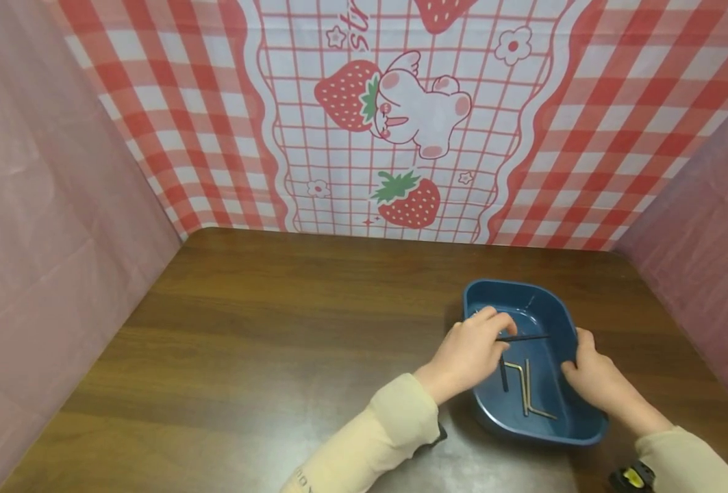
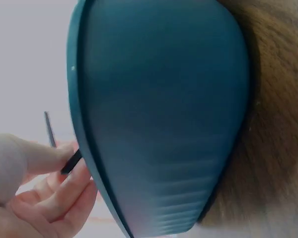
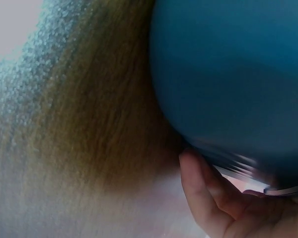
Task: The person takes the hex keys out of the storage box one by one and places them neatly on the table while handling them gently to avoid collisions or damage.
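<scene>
A blue bin (image 1: 505,421) with rounded corners stands on the table's right side. My left hand (image 1: 470,348) reaches over its left rim and pinches a black hex key (image 1: 526,337) between thumb and fingers; its long arm points right across the bin. The left wrist view shows a black bar (image 2: 72,161) at the fingers, beside the bin's outer wall (image 2: 164,99). My right hand (image 1: 598,380) grips the bin's right rim, thumb inside and fingers outside. On the bin floor lie two brass-coloured hex keys (image 1: 542,413), and a short black bar (image 1: 504,375) shows beside them.
The brown wooden table (image 1: 265,356) extends to the left of the bin. A red checked cloth (image 1: 203,137) with strawberries hangs along the back edge, and pink cloths (image 1: 49,205) hang at both sides. Dark straps (image 1: 635,476) are at the wrists.
</scene>
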### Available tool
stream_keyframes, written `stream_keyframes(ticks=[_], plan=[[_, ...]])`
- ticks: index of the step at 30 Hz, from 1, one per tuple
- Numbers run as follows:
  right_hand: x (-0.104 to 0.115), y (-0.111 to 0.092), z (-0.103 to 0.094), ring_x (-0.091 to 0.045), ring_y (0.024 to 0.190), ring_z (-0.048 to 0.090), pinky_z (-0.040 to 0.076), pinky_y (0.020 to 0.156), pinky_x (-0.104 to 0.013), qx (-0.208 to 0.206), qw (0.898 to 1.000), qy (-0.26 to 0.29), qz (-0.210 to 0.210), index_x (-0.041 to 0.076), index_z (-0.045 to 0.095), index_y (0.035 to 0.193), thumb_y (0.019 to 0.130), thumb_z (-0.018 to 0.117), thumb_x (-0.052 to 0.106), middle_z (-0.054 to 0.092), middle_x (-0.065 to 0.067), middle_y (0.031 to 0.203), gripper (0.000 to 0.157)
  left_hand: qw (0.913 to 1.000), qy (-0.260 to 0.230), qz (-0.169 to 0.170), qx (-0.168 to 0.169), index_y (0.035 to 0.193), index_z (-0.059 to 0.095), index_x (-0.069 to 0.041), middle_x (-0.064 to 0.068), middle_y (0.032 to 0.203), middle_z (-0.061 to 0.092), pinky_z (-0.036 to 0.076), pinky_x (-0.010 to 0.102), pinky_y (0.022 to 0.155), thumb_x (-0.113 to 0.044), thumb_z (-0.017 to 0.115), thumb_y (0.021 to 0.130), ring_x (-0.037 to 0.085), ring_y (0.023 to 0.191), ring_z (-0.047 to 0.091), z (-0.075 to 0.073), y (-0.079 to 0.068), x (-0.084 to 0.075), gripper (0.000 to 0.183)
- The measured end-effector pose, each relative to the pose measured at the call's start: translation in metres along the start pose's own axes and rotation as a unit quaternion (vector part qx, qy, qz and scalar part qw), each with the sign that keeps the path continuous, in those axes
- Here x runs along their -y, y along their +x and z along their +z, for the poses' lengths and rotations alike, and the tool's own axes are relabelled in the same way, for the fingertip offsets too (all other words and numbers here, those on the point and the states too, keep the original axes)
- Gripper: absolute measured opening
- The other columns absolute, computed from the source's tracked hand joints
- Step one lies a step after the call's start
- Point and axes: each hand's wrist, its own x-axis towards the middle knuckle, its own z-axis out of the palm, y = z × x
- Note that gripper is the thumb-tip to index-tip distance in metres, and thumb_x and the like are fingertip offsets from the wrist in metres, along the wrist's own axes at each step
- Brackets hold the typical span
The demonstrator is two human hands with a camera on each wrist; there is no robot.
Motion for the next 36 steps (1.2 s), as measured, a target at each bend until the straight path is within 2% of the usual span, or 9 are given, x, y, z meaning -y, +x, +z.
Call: stream_keyframes(ticks=[4, 10, 15, 18, 23, 27, 30, 36], plan=[[-0.001, 0.001, -0.001, -0.042, 0.082, 0.06, 0.049, 0.06, -0.045, 0.006, 1.0, 0.004, 0.002, -0.02, -0.004, 0.129, 0.088, 0.038, 0.009, 0.039, -0.052, 0.108, 0.066, 0.9985, -0.035, -0.027, -0.033, 0.099, 0.06, -0.023, -0.01, 0.09, 0.055, 0.04, 0.006, 0.062, -0.021, 0.064, 0.084, -0.003, 0.069, 0.051, -0.002, -0.004, 0.006, 0.015], [-0.001, 0.001, 0.0, -0.04, 0.08, 0.06, 0.049, 0.06, -0.044, 0.005, 1.0, 0.001, 0.005, -0.019, -0.003, 0.13, 0.088, 0.038, 0.01, 0.039, -0.051, 0.108, 0.065, 0.9911, -0.084, -0.074, -0.072, 0.089, 0.059, -0.02, -0.011, 0.073, 0.049, 0.032, 0.008, 0.053, -0.021, 0.066, 0.082, -0.002, 0.06, 0.043, -0.002, -0.008, 0.013, 0.01], [0.0, 0.0, -0.001, -0.034, 0.077, 0.06, 0.049, 0.058, -0.042, 0.013, 1.0, 0.005, 0.014, -0.019, -0.005, 0.13, 0.088, 0.037, 0.01, 0.038, -0.051, 0.108, 0.066, 0.9781, -0.145, -0.128, -0.075, 0.083, 0.057, -0.018, -0.012, 0.066, 0.05, 0.036, 0.011, 0.052, -0.024, 0.068, 0.081, 0.0, 0.059, 0.045, -0.005, -0.01, 0.018, 0.013], [0.001, 0.0, -0.001, -0.033, 0.076, 0.06, 0.049, 0.057, -0.041, 0.014, 1.0, 0.007, 0.016, -0.019, -0.005, 0.13, 0.088, 0.037, 0.01, 0.038, -0.051, 0.108, 0.066, 0.9713, -0.168, -0.15, -0.077, 0.083, 0.058, -0.017, -0.011, 0.066, 0.054, 0.038, 0.012, 0.053, -0.026, 0.068, 0.081, 0.0, 0.059, 0.047, -0.006, -0.011, 0.021, 0.014], [0.0, 0.001, -0.002, -0.036, 0.075, 0.061, 0.049, 0.057, -0.042, 0.002, 1.0, 0.0, 0.012, -0.019, -0.003, 0.13, 0.087, 0.038, 0.01, 0.04, -0.051, 0.106, 0.065, 0.9681, -0.157, -0.167, -0.102, 0.08, 0.059, -0.017, -0.01, 0.066, 0.061, 0.036, 0.013, 0.053, -0.031, 0.068, 0.081, -0.002, 0.057, 0.049, -0.007, -0.012, 0.027, 0.017], [0.0, 0.001, -0.001, -0.036, 0.077, 0.061, 0.049, 0.057, -0.042, 0.005, 1.0, 0.001, 0.016, -0.019, -0.003, 0.13, 0.087, 0.038, 0.01, 0.039, -0.051, 0.108, 0.065, 0.9634, -0.141, -0.196, -0.116, 0.077, 0.059, -0.018, -0.01, 0.066, 0.062, 0.035, 0.016, 0.053, -0.034, 0.067, 0.081, 0.0, 0.057, 0.05, -0.006, -0.012, 0.032, 0.018], [0.0, 0.002, 0.0, -0.035, 0.076, 0.06, 0.049, 0.057, -0.042, 0.007, 1.0, 0.002, 0.02, -0.019, -0.003, 0.13, 0.087, 0.038, 0.01, 0.038, -0.051, 0.108, 0.066, 0.9596, -0.139, -0.211, -0.124, 0.077, 0.059, -0.018, -0.01, 0.067, 0.063, 0.037, 0.017, 0.055, -0.033, 0.066, 0.081, 0.002, 0.058, 0.053, -0.006, -0.012, 0.036, 0.017], [0.0, 0.002, -0.001, -0.037, 0.079, 0.06, 0.049, 0.059, -0.044, 0.0, 1.0, -0.003, 0.016, -0.019, -0.002, 0.13, 0.087, 0.039, 0.01, 0.04, -0.05, 0.107, 0.066, 0.9577, -0.126, -0.226, -0.126, 0.083, 0.061, -0.017, -0.011, 0.069, 0.064, 0.04, 0.02, 0.056, -0.03, 0.065, 0.081, 0.005, 0.061, 0.057, -0.002, -0.012, 0.043, 0.013]])
